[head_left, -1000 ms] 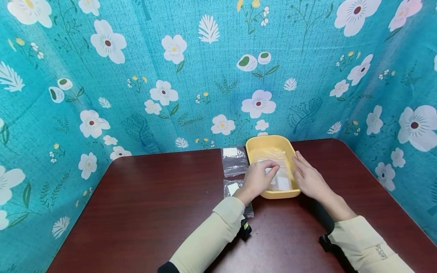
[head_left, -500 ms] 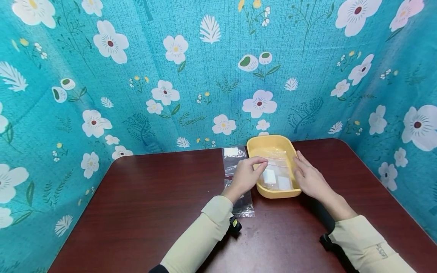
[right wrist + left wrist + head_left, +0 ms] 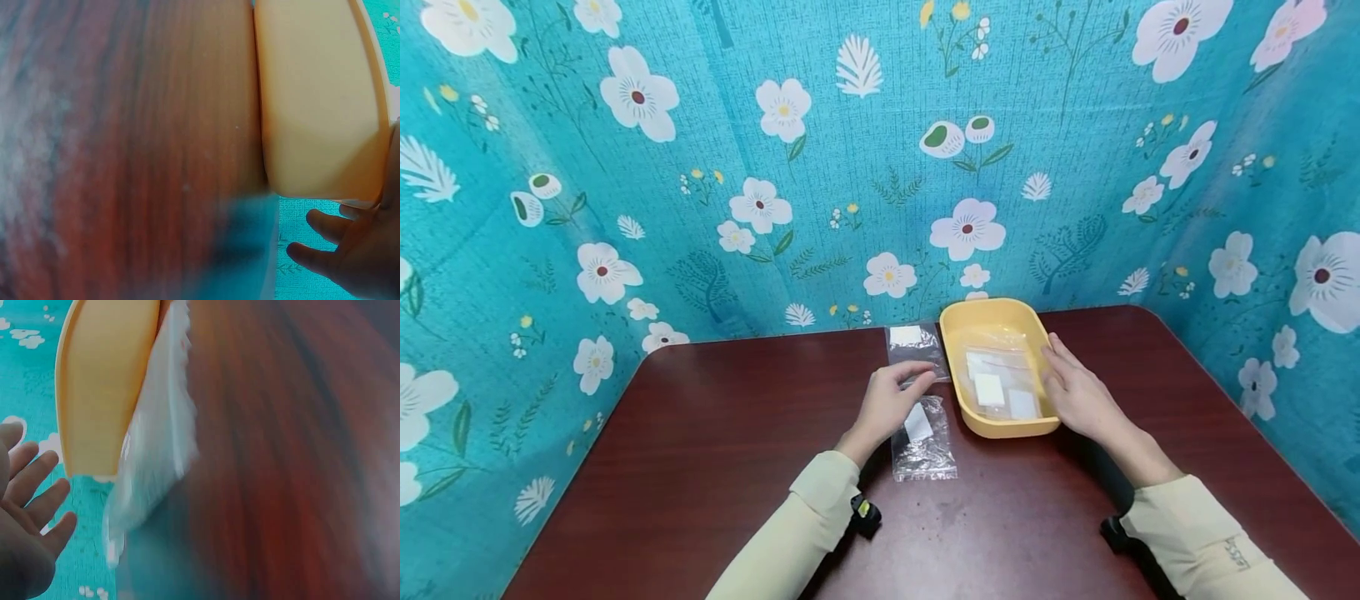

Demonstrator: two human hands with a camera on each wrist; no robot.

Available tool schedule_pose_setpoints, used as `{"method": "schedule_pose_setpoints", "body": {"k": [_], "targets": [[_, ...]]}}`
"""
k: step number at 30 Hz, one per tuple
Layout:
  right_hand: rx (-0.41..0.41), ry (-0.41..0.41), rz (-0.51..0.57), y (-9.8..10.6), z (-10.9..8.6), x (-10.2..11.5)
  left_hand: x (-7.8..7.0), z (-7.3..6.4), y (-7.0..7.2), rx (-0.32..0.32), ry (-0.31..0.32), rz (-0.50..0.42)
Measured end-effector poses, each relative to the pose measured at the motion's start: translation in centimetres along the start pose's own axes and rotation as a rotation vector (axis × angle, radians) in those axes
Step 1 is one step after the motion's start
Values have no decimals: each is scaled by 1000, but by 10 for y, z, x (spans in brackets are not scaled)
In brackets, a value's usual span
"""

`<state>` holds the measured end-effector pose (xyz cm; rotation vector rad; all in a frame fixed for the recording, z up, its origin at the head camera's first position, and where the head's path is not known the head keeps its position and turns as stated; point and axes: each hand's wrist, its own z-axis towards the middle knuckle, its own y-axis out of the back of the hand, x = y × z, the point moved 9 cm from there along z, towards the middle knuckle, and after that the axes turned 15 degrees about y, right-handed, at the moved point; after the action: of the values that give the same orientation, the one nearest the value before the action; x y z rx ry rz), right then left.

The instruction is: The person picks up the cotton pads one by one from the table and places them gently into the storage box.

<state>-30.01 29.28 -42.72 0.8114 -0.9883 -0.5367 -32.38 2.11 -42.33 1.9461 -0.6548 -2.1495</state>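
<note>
My left hand (image 3: pixel 891 404) hangs over two clear zip bags on the table, its fingers loosely bent and holding nothing; the left wrist view shows its fingers spread apart. The rear zip bag (image 3: pixel 928 363) lies partly behind that hand and has a white rectangle at its top. Nearer to me is the front zip bag (image 3: pixel 928 460), also with a white rectangle (image 3: pixel 917 422). My right hand (image 3: pixel 1086 396) rests with straight fingers along the right side of a yellow plastic tray (image 3: pixel 1011 427). Inside the tray lie several overlapping clear bags (image 3: pixel 1015 371) with white rectangles.
The dark red-brown wooden table (image 3: pixel 737 433) stretches left and forward of the tray. A turquoise flowered cloth (image 3: pixel 820 217) hangs right behind the table's back edge and along both sides. Black wrist cameras sit under both sleeves.
My left hand has drawn back leftward from over the tray to above the loose bags, uncovering the bags in the tray. The right hand stays at the tray's side.
</note>
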Motion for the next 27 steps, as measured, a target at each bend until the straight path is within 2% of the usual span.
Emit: {"method": "schedule_pose_setpoints", "body": {"k": [7, 11, 23, 27], "targets": [[-11, 8, -13, 1, 0, 1, 22, -12, 16, 48, 35, 32], [-12, 9, -13, 0, 0, 2, 31, -19, 20, 75, 64, 37], [-13, 11, 3, -1, -2, 0, 50, -25, 9, 156, 84, 133], [-25, 27, -4, 1, -1, 3, 52, -25, 7, 165, 63, 140]]}}
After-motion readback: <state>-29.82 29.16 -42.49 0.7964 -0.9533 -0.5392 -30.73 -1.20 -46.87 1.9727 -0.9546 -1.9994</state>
